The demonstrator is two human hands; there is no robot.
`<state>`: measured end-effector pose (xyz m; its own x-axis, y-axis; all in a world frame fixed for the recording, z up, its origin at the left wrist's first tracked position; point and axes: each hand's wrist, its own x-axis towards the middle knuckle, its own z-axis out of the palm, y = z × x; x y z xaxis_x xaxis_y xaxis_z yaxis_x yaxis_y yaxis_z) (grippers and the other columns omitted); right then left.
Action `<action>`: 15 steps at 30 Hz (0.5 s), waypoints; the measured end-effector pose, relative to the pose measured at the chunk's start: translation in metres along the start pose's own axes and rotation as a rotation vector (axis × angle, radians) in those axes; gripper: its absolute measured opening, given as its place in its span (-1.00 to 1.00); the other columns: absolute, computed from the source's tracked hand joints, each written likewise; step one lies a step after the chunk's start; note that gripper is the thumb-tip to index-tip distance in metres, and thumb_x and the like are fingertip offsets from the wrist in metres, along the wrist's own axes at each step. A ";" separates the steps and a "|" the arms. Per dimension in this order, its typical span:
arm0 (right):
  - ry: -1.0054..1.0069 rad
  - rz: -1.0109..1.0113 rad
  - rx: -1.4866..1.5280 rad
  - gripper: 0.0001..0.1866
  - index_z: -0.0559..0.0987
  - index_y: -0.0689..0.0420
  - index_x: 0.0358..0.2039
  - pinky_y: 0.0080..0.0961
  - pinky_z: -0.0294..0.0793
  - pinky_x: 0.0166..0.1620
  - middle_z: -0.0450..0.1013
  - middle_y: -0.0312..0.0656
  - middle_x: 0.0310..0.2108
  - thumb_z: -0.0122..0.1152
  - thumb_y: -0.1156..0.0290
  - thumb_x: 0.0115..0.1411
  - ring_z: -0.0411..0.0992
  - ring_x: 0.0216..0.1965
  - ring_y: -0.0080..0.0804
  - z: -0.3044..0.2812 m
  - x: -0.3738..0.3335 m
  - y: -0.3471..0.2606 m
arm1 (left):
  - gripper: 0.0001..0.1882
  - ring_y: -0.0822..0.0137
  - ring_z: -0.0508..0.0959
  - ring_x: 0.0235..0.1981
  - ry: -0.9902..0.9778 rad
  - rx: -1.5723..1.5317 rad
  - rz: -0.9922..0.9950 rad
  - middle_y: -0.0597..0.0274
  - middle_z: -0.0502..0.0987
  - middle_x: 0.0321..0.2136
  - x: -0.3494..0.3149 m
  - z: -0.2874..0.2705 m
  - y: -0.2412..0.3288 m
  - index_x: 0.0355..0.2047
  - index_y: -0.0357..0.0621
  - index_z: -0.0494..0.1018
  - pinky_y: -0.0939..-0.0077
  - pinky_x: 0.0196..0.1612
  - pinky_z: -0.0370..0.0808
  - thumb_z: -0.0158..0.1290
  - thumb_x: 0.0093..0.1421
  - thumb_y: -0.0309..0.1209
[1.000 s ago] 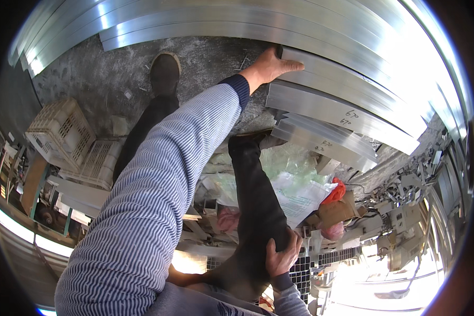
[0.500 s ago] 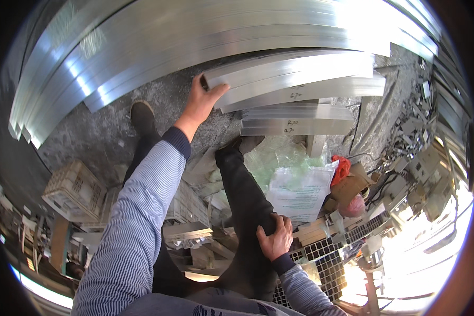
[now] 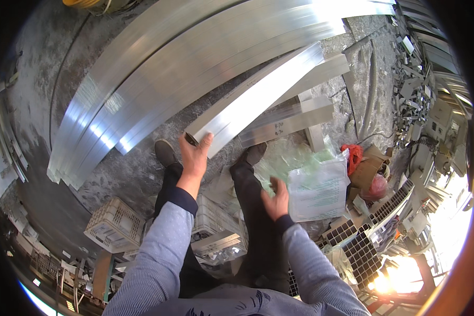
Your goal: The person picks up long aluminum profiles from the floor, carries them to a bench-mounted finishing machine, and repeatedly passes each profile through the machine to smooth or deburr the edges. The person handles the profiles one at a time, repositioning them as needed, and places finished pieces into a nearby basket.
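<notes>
My left hand [image 3: 195, 157] is closed round the near end of a long silver aluminium profile [image 3: 258, 100], with the thumb on one side and the fingers on the other. The profile slants away to the upper right, its far end over other lengths. Beneath and beside it lie another long profile [image 3: 321, 73] and a shorter stack of profiles [image 3: 295, 122] with handwritten marks. In the air by my right knee, my right hand [image 3: 276, 202] holds nothing, its thumb apart from the fingers. Closest to it is a white printed plastic sheet [image 3: 317, 192].
Long aluminium profiles [image 3: 195, 52] fill the far side. White plastic crates [image 3: 113, 224] stand at the left near my legs. To the right are a red bag [image 3: 353, 157], cardboard [image 3: 367, 166], bundled square tubes [image 3: 362, 258] and scattered metal offcuts [image 3: 411, 87].
My left hand has drawn the profile's near end toward me, turning it askew from the others. My right hand has lifted off my knee and moved forward. The view has shifted too.
</notes>
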<state>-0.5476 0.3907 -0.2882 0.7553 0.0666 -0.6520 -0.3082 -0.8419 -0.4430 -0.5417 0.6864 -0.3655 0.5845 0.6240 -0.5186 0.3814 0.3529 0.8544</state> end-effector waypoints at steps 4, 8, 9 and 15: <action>-0.079 0.524 1.232 -0.44 0.31 0.20 0.33 -0.19 0.50 0.17 0.45 0.04 0.16 0.06 0.20 0.43 0.49 0.14 -0.07 0.040 0.122 -0.016 | -0.26 0.33 0.49 -0.07 -0.059 0.062 -0.100 0.07 0.50 -0.08 -0.020 0.003 0.013 0.05 -0.42 0.33 0.37 0.01 0.47 0.43 0.19 -0.06; -0.144 0.470 1.687 -0.44 0.40 0.25 0.22 -0.13 0.51 0.17 0.49 0.02 0.11 -0.02 0.05 0.45 0.51 0.09 -0.03 0.076 0.224 -0.043 | -0.19 0.27 0.44 0.06 0.024 0.028 -0.077 -0.01 0.40 0.05 -0.048 0.016 0.019 0.15 -0.41 0.19 0.31 0.16 0.42 0.40 0.22 -0.08; -0.144 0.355 1.729 -0.44 0.44 0.26 0.18 -0.14 0.53 0.14 0.51 0.00 0.08 -0.02 0.02 0.44 0.52 0.06 -0.04 0.084 0.239 -0.048 | -0.15 0.25 0.42 0.10 0.004 0.082 -0.099 -0.04 0.37 0.08 -0.052 0.014 0.020 0.18 -0.41 0.15 0.29 0.21 0.39 0.39 0.22 -0.08; -0.242 0.428 1.793 -0.38 0.57 0.14 0.06 -0.16 0.60 0.02 0.59 -0.11 -0.05 -0.01 -0.19 0.40 0.55 -0.03 -0.09 0.099 0.238 -0.061 | -0.17 0.23 0.39 0.15 0.021 0.142 -0.136 -0.06 0.34 0.12 -0.063 0.001 0.025 0.22 -0.40 0.11 0.28 0.26 0.35 0.37 0.26 -0.13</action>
<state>-0.4059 0.5104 -0.4773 0.4322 0.2298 -0.8720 -0.7200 0.6702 -0.1802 -0.5682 0.6548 -0.3112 0.5067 0.5920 -0.6267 0.5536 0.3339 0.7629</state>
